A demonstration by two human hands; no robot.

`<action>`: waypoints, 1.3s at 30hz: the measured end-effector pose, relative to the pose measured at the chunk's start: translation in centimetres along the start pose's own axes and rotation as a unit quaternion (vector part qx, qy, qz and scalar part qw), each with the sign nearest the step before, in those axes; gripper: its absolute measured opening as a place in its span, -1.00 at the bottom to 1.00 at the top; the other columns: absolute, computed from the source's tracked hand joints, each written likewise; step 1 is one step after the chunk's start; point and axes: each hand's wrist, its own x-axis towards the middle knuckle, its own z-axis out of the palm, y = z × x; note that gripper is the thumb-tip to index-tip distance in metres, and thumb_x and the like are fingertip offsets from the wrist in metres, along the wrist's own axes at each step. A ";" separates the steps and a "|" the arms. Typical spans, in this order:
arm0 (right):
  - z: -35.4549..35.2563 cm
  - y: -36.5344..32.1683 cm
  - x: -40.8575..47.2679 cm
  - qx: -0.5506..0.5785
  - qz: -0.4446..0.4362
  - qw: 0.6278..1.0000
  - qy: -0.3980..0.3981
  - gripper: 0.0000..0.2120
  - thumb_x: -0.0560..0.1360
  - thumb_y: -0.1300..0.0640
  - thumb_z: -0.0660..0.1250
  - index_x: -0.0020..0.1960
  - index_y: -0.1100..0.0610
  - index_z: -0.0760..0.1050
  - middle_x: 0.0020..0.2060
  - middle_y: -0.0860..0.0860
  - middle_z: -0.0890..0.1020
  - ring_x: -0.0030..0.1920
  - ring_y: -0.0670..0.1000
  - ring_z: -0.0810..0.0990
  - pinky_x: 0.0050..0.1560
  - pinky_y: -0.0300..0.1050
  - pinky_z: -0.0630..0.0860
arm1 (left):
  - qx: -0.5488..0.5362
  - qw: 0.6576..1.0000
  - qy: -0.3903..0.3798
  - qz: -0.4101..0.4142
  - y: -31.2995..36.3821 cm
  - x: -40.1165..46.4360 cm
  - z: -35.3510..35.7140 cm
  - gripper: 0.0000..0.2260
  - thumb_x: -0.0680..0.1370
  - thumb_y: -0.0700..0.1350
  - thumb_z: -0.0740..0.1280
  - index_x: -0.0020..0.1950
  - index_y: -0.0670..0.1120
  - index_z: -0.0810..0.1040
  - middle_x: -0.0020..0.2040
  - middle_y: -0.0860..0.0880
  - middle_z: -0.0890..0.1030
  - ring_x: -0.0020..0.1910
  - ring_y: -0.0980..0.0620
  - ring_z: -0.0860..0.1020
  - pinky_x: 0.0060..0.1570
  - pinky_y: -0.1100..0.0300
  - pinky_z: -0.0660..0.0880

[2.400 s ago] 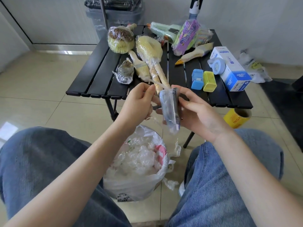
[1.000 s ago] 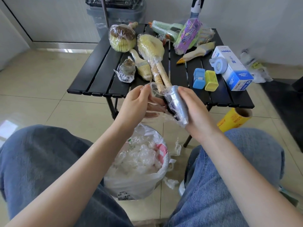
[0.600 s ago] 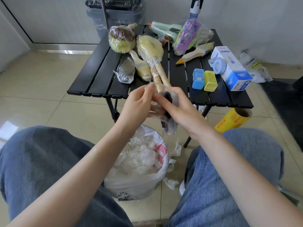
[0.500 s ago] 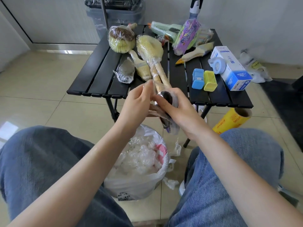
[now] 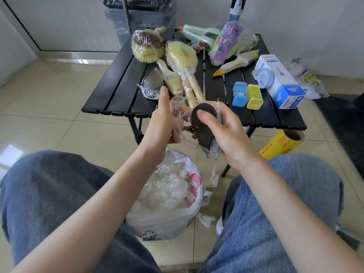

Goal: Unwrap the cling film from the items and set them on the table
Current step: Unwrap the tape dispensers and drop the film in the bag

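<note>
Here, nearest of all, a white rubbish bag (image 5: 165, 203) stuffed with crumpled film sits on the floor between the knees, straight below both hands. Above it the right hand (image 5: 222, 131) grips a dark oval item (image 5: 202, 125), thumb curled over its upper face and fingers wrapped behind it; what the item is cannot be told. It is held in the air in front of the desk's (image 5: 110, 103) near edge, not yet set down. Its long axis runs steeply from a rounded top, away from the body, down to a narrower end pointing at the bag.

The cling film (image 5: 180, 115) lies to the left of the right fingers, stretched from the item's left flank into the left hand (image 5: 163, 123), which pinches the loose sheet. A crumpled tail also hangs off the item's lower end. The top face looks bare and matt, so the wrap seems partly off. The left hand is the one placed to pull, probably leftward and down, away from the item.

Beyond the fingers, wrapped brushes (image 5: 183, 67) lie on the desk.
</note>
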 end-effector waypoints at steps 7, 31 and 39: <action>0.2 0.0 0.0 -0.030 -0.019 0.999 -0.003 -0.92 0.56 0.11 0.32 0.05 0.00 0.52 -0.02 0.09 0.65 0.04 0.08 0.64 0.13 0.19 0.56 | 0.039 0.991 0.019 0.124 -0.9 0.1 -0.6 -0.83 0.58 -0.05 0.33 -0.12 -0.13 0.56 -0.53 0.15 0.46 -0.52 0.15 0.36 -0.46 0.30 0.36; -0.9 0.0 1.4 0.231 0.095 0.968 0.012 -0.74 0.62 0.18 0.18 0.24 0.26 0.48 0.17 0.23 0.59 0.25 0.22 0.55 0.27 0.23 0.46 | 0.100 0.989 -0.107 0.024 -1.6 0.3 -1.4 -0.72 0.54 0.12 0.31 -0.12 -0.07 0.64 -0.43 0.08 0.45 -0.48 0.15 0.21 -0.45 0.34 0.21; -0.3 -0.4 1.7 0.197 0.028 0.977 0.073 -0.78 0.60 0.27 0.20 0.22 0.16 0.48 0.03 0.05 0.60 0.00 -0.06 0.62 0.03 -0.18 0.57 | 0.244 0.945 -0.217 0.012 -1.1 0.5 -2.3 -0.89 0.51 -0.15 0.40 0.01 -0.11 0.57 -0.43 0.16 0.48 -0.50 0.27 0.37 -0.47 0.43 0.29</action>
